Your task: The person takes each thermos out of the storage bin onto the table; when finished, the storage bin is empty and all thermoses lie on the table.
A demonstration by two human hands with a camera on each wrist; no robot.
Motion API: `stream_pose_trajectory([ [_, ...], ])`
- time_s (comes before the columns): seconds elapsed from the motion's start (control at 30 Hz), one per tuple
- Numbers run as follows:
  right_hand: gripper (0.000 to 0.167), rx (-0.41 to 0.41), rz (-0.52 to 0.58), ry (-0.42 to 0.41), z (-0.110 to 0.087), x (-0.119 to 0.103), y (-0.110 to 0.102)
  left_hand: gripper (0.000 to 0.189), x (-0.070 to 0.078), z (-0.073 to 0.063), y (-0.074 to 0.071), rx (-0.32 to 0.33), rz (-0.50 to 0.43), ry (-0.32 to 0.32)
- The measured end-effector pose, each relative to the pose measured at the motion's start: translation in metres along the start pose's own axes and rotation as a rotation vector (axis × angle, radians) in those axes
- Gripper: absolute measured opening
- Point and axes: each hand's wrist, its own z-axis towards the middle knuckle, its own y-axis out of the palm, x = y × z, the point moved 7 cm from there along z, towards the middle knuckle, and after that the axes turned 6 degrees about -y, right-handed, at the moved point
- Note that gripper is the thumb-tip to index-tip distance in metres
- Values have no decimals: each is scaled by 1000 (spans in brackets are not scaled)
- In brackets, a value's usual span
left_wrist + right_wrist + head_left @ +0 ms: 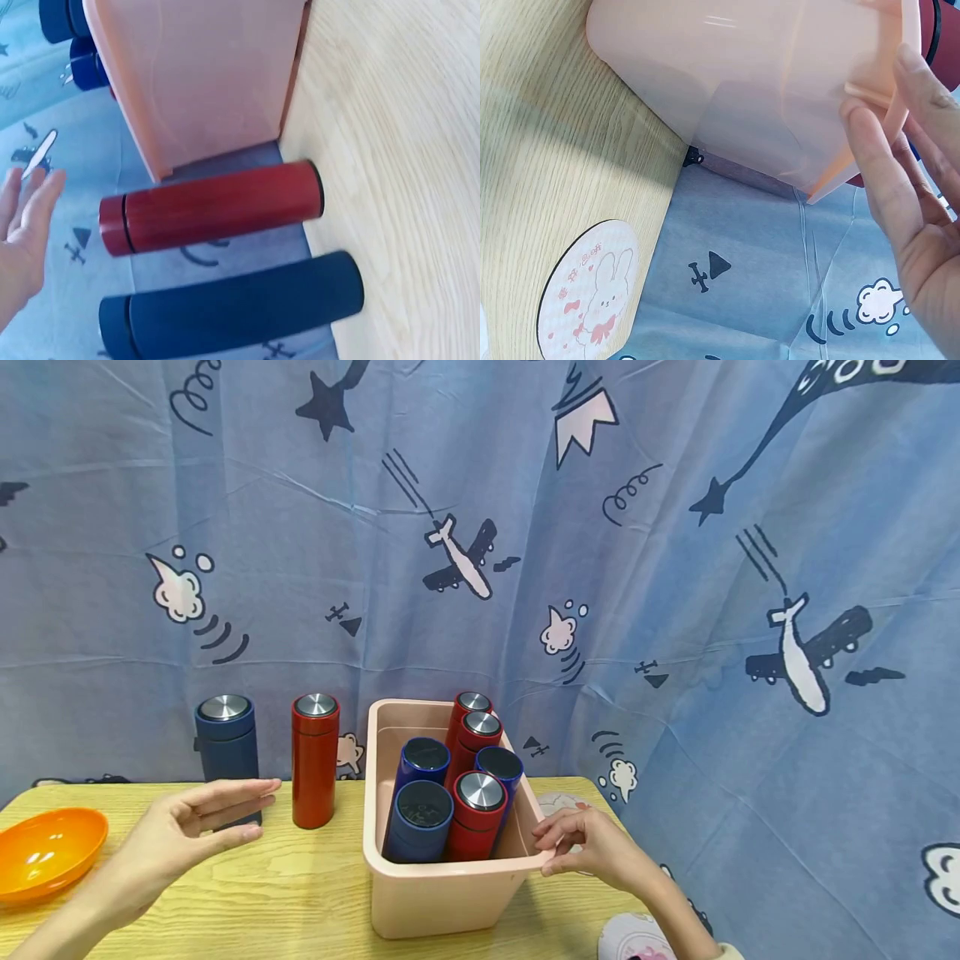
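Note:
My right hand [588, 846] pinches the right rim of a pink plastic bin [442, 906], thumb outside and fingers over the edge. Inside the bin stand several thermos bottles, among them a red one [478, 818] with a silver lid and a dark blue one [420, 827] in front. With straight fingers and nothing in them, my left hand [176, 831] hovers left of the bin. Just beyond it a navy thermos [227, 747] stands upright, partly hidden by the fingers. A red thermos [315, 768] stands between that one and the bin.
An orange bowl [56, 852] sits at the left of the wooden table [300, 902]. A round rabbit-print mat [589, 292] lies right of the bin, and another pale printed mat [633, 937] is nearer me. Patterned blue cloth [300, 568] hangs behind the table and along its right.

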Motion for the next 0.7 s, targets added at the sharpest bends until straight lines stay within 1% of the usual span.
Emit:
stream_pose_trajectory([
  [0.07,25,2,8,12,0,1,0,44,-1,4,8,-24,-6,-31],
  [0.17,25,4,9,20,0,2,-1,43,-3,10,16,-44,-7,-95],
  [0.27,25,6,6,20,0,1,-1,43,-4,17,24,-71,-23,-116],
  [0.33,25,6,5,20,0,1,-1,43,-4,21,30,-97,-47,-103],
  [0.47,25,6,-3,31,0,2,-1,42,0,29,44,-151,-104,-47],
  [0.57,24,7,-9,38,-1,3,-1,42,1,35,52,-169,-128,-18],
  [0.7,24,7,-2,34,-1,3,-1,43,-1,43,61,-173,-147,-14],
])
